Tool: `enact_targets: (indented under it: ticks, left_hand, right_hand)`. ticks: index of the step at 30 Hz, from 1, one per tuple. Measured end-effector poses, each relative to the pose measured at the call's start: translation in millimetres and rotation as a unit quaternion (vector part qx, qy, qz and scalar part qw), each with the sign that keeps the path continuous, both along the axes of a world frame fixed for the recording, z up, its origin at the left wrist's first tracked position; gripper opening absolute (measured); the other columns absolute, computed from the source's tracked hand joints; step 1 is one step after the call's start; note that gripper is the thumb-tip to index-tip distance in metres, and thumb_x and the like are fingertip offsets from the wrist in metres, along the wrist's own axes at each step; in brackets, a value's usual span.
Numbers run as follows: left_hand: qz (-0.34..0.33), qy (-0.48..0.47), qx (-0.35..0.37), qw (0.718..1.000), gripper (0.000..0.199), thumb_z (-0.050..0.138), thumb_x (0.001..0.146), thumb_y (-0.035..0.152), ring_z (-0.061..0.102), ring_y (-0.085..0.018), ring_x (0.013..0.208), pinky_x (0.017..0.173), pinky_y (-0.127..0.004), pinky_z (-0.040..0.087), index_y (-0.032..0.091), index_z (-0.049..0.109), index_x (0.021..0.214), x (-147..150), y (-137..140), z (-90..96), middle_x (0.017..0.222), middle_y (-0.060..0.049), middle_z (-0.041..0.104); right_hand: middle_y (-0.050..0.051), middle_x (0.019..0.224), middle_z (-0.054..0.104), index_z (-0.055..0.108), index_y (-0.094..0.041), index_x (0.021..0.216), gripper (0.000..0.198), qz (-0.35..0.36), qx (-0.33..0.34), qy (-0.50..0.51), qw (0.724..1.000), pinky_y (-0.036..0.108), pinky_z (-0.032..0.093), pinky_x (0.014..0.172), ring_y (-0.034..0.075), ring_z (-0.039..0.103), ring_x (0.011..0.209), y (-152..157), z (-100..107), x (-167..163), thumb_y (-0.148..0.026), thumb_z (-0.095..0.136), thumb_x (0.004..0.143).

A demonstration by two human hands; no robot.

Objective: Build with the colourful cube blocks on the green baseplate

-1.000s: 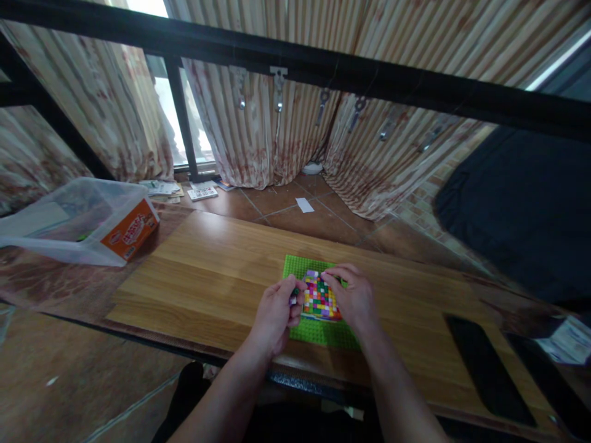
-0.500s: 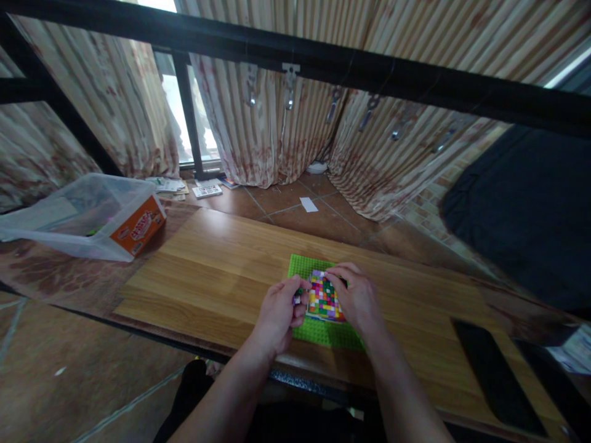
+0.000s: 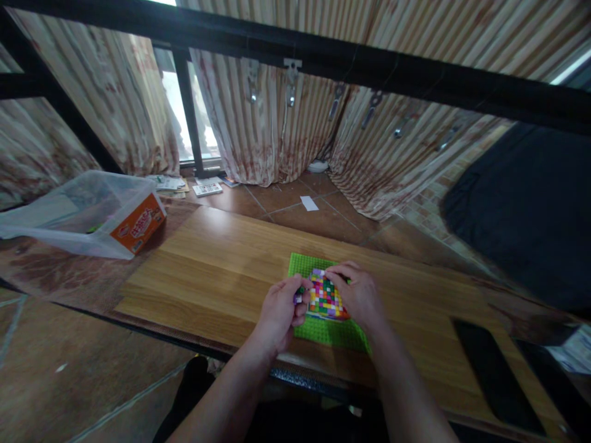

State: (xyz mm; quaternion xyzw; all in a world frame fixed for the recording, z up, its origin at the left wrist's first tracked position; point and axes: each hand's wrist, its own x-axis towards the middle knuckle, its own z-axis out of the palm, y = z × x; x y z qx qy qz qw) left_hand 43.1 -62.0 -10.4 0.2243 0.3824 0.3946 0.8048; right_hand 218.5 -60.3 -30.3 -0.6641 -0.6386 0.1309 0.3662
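A green studded baseplate (image 3: 330, 335) lies on the wooden board. On it stands a low block of many-coloured toy bricks (image 3: 324, 298), with purple, white, yellow, green, red and orange studs showing. My left hand (image 3: 281, 307) is at the block's left side, its fingers curled round a few small toy bricks (image 3: 298, 296), dark green and purple or white. My right hand (image 3: 360, 295) reaches over the block's right side. Its thumb and fingertips are pinched at the top far edge, and what sits between them is hidden. It covers part of the block and baseplate.
A clear plastic bin (image 3: 92, 215) with an orange label stands at the left. A black flat slab (image 3: 496, 375) lies on the wooden board (image 3: 221, 271) at the right. Above runs a black metal bar (image 3: 323, 55) with hanging hooks. Papers (image 3: 207, 189) lie beyond the board.
Almost nothing has changed. The view has shifted very slightly, and both hands stay at the brick block in nearly the same pose.
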Motion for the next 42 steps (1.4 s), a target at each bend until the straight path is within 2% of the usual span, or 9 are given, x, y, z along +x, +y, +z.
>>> enact_targets:
  ticks: [4, 10, 19, 24, 27, 29, 34, 38, 42]
  left_hand:
    - [-0.004, 0.001, -0.011, 1.000, 0.022, 0.059, 0.079, 0.035, 0.028, -0.001, 0.037, 0.037, -0.015, 0.012, 0.013, 0.058, 0.077, 1, -1, 0.8, 0.056, 0.005, 0.045]
    - [-0.006, 0.005, -0.016, 1.000, 0.021, 0.059, 0.078, 0.035, 0.029, -0.001, 0.038, 0.037, -0.016, 0.011, 0.013, 0.058, 0.077, 4, 0, 0.6, 0.056, 0.004, 0.046]
    - [-0.014, -0.020, -0.032, 0.999, 0.014, 0.057, 0.074, 0.025, 0.029, -0.002, 0.039, 0.036, -0.016, 0.011, 0.012, 0.060, 0.080, 4, 0, 0.9, 0.059, 0.003, 0.048]
    - [-0.013, -0.043, -0.016, 0.999, 0.015, 0.059, 0.071, 0.021, 0.030, -0.001, 0.040, 0.036, -0.015, 0.013, 0.012, 0.061, 0.083, 4, 0, -0.6, 0.060, 0.004, 0.048]
    - [-0.004, -0.056, -0.006, 0.998, 0.019, 0.064, 0.071, 0.023, 0.029, -0.001, 0.040, 0.036, -0.014, 0.013, 0.012, 0.062, 0.086, 3, 0, -0.9, 0.059, 0.005, 0.047]
    - [0.006, -0.064, -0.002, 0.998, 0.023, 0.067, 0.071, 0.025, 0.028, 0.000, 0.040, 0.036, -0.014, 0.012, 0.012, 0.063, 0.089, 2, 0, -0.9, 0.059, 0.005, 0.048]
    - [0.007, -0.079, 0.016, 0.997, 0.033, 0.072, 0.073, 0.032, 0.027, 0.000, 0.039, 0.036, -0.014, 0.012, 0.011, 0.065, 0.099, 1, -1, 0.5, 0.056, 0.005, 0.048]
    - [-0.021, -0.081, 0.027, 0.996, 0.037, 0.072, 0.075, 0.034, 0.025, 0.000, 0.039, 0.036, -0.014, 0.011, 0.013, 0.066, 0.105, 1, -3, 2.5, 0.055, 0.006, 0.047]
    - [-0.039, -0.071, 0.039, 0.996, 0.041, 0.072, 0.075, 0.036, 0.025, -0.001, 0.038, 0.037, -0.014, 0.010, 0.015, 0.065, 0.110, 3, -5, 4.1, 0.055, 0.007, 0.045]
  right_hand:
    - [0.003, 0.080, 0.069, 0.073, -0.023, 0.077, 0.021, 0.015, -0.030, 0.006, 0.999, 0.033, 0.045, 0.076, 0.020, 0.063, 0.079, 3, 5, 2, -0.033, 0.057, 0.085]
    - [0.003, 0.078, 0.070, 0.074, -0.024, 0.075, 0.019, 0.021, -0.028, 0.015, 0.999, 0.032, 0.045, 0.074, 0.019, 0.064, 0.076, 3, 10, -1, -0.032, 0.058, 0.084]
    - [0.004, 0.082, 0.071, 0.075, -0.023, 0.079, 0.017, 0.023, -0.024, 0.067, 0.997, 0.034, 0.048, 0.076, 0.020, 0.065, 0.079, 4, 0, 3, -0.033, 0.061, 0.082]
    - [0.006, 0.092, 0.073, 0.074, -0.021, 0.092, 0.021, -0.027, 0.019, 0.097, 0.995, 0.035, 0.050, 0.080, 0.021, 0.066, 0.085, -1, 3, 3, -0.036, 0.063, 0.081]
    - [0.005, 0.090, 0.073, 0.074, -0.022, 0.087, 0.018, -0.046, 0.065, 0.102, 0.992, 0.034, 0.050, 0.079, 0.020, 0.066, 0.084, -6, 13, -2, -0.034, 0.061, 0.083]
    - [0.004, 0.086, 0.072, 0.074, -0.022, 0.083, 0.016, -0.019, 0.070, 0.125, 0.989, 0.032, 0.050, 0.075, 0.019, 0.065, 0.080, -12, 20, -9, -0.034, 0.062, 0.084]
    - [0.003, 0.090, 0.071, 0.073, -0.024, 0.089, 0.013, 0.085, 0.002, 0.189, 0.978, 0.031, 0.050, 0.076, 0.018, 0.065, 0.084, -28, 26, -27, -0.031, 0.062, 0.085]
    - [0.004, 0.098, 0.071, 0.072, -0.025, 0.100, 0.018, 0.110, -0.001, 0.198, 0.974, 0.034, 0.049, 0.084, 0.019, 0.065, 0.094, -32, 21, -35, -0.030, 0.058, 0.089]
    - [0.002, 0.088, 0.069, 0.074, -0.025, 0.094, 0.021, 0.139, 0.004, 0.214, 0.967, 0.034, 0.048, 0.086, 0.017, 0.064, 0.088, -30, 20, -38, -0.031, 0.054, 0.092]
